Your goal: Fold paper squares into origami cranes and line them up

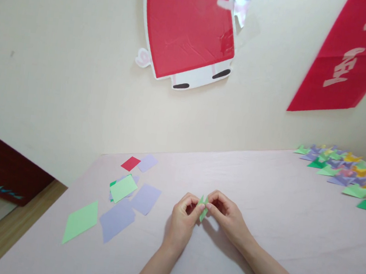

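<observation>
A small folded piece of light green paper point(203, 214) is held up between both hands, just above the pale pink cloth. My left hand point(184, 217) pinches its left side between thumb and fingers. On the other side, my right hand point(227, 214) grips the upper right edge with thumb and fingertips. Two pointed tips of the paper stick up between the hands; the fingers cover part of its folds.
Loose paper squares lie to the left: a light green sheet point(81, 222), a purple sheet point(117, 221) and a red sheet point(131, 163) among several. Rows of folded paper figures point(358, 176) stand at the far right. The wall point(63, 51) rises behind the cloth-covered surface point(264, 182).
</observation>
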`<state>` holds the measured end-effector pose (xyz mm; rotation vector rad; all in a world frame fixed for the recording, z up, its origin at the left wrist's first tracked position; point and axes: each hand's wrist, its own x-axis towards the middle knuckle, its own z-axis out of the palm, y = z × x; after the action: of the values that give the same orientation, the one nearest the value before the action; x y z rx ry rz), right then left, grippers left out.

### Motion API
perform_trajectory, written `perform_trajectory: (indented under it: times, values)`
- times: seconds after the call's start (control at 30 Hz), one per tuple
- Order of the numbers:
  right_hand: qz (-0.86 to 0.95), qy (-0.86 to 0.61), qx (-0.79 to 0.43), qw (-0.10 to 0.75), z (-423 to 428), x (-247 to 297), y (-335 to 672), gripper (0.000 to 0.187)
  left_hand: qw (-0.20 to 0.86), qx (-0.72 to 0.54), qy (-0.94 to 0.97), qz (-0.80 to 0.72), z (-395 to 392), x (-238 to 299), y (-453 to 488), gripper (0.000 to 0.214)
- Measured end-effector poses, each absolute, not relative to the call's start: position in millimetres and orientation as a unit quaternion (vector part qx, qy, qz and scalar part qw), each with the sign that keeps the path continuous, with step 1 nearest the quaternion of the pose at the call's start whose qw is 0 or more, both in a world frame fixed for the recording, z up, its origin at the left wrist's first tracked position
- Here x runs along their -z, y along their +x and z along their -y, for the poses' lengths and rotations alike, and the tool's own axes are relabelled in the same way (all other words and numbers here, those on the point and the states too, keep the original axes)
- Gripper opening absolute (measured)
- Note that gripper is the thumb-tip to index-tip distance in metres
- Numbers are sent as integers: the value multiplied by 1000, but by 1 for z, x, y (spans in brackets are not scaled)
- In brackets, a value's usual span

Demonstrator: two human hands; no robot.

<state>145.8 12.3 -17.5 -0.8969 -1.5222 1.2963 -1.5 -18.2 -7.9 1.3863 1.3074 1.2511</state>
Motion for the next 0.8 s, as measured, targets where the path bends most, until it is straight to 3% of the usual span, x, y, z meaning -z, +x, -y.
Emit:
perform_trajectory:
  times: [0.4,0.8]
  values:
    - [714,-414,-402,396,-7,13,143,25,370,-456,566,-579,20,12,0,19]
    - [675,-392,-468,415,-10,13,147,22,342,-462,605,-551,20,9,0,18]
